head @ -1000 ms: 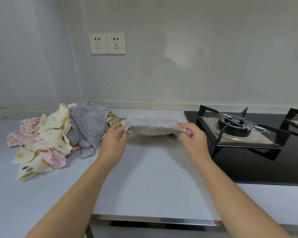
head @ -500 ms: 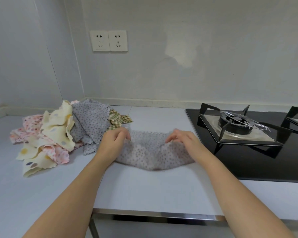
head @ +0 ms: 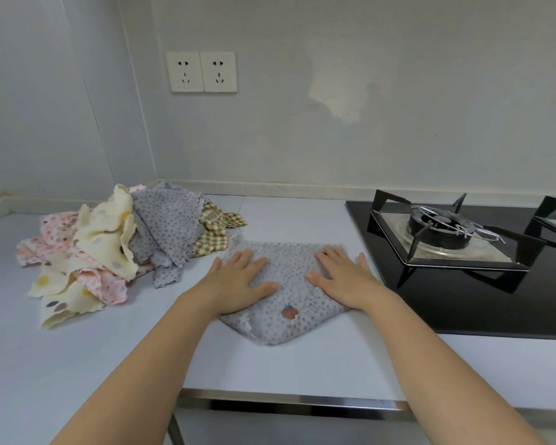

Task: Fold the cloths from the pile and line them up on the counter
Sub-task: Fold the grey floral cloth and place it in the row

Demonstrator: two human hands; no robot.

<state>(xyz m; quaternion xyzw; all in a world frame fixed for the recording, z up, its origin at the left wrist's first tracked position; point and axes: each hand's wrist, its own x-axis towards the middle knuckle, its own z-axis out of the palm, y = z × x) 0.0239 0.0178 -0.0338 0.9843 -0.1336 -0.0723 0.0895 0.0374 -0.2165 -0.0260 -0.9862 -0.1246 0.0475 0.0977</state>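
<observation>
Pale grey desk (head: 302, 364) fills the near view, its front lip edged with a metal strip (head: 286, 400). Two bare forearms reach out over it from below.

Just beyond, the left hand (head: 238, 281) and the right hand (head: 344, 281) lie palm down, side by side, on a grey dotted cloth (head: 286, 303) in the middle of the desk. The fingers (head: 241, 256) of both hands are straight and a little spread. They press the fabric flat and grip nothing. The cloth looks folded over once. Its far edge runs fairly straight, but the near edge sags to a blunt point, and a pale corner (head: 246, 322) peeks out at the front left, beside a small orange motif (head: 289, 312).

The step in hand seems to be smoothing this first fold. To do it well, I would sweep the palms outward from the centre to push out trapped air. Then I would tuck the stray corner in and square the near edge before folding again. If the layers are folded while out of line, the packet will likely come out lopsided.

Further back on the left is the pile (head: 116, 248). It holds cream spotted, pink floral, grey dotted and green checked pieces, all crumpled together and waiting. Its nearest cloth lies just beside the one under the hands. No finished cloths are lined up yet, so the task looks barely begun.

To the right is a black gas hob (head: 463, 284), close to the cloth's right edge, so the row is best kept clear of it. Two sockets (head: 203, 72) are set in the far wall (head: 398, 91).
</observation>
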